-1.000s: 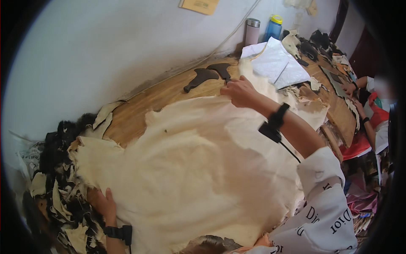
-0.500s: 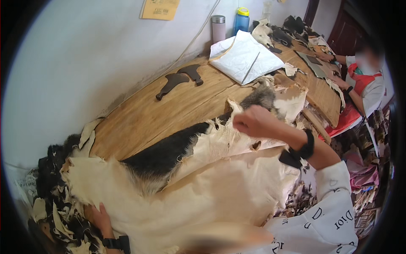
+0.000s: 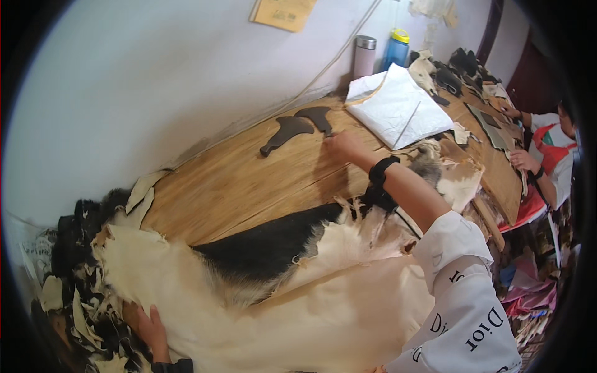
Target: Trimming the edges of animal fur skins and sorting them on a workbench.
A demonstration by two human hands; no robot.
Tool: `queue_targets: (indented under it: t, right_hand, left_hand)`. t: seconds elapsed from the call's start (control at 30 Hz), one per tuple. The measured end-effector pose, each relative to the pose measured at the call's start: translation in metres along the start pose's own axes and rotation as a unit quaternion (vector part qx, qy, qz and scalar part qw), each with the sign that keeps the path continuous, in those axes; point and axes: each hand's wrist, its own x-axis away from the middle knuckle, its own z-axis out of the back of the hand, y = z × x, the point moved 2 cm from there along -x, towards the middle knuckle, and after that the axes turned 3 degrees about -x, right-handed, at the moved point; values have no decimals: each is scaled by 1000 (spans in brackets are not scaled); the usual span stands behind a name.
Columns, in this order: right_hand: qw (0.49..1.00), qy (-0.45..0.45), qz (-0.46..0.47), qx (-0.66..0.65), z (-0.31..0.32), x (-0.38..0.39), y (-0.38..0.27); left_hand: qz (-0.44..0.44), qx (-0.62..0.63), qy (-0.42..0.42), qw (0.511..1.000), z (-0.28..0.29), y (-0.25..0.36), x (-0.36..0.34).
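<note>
A large pale hide (image 3: 336, 311) lies flesh side up across the near part of the table, with a black furry flap (image 3: 267, 245) folded over. My left hand (image 3: 151, 327) rests at its left edge, fingers stretched out and apart. My right hand (image 3: 349, 149) reaches over the bare wood, its fingers curled at the handle end of a dark curved hand tool (image 3: 315, 117). Whether the fingers grip that handle is hidden. A second dark tool (image 3: 287, 132), broad-headed with a short handle, lies just left of the first.
Hide scraps (image 3: 87, 298) are heaped at the left. A white sheet (image 3: 395, 109), a pink flask (image 3: 364, 57) and a blue bottle (image 3: 396, 50) stand or lie along the wall. At the far right, a co-worker in a red apron (image 3: 540, 146) handles pieces at the table.
My right hand has moved from above the hide, away from me, to the dark tools. My left hand stays at the hide's edge. The view has shifted.
</note>
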Motion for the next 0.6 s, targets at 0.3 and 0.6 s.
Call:
queue_targets:
  t: [0.3, 0.6]
  right_hand:
    - [984, 28, -90, -153, 14, -73, -58]
    - [933, 133, 113, -315, 70, -44, -77]
  left_hand:
    - [25, 29, 4, 999, -5, -3, 0]
    - [28, 17, -2, 999, -8, -12, -5]
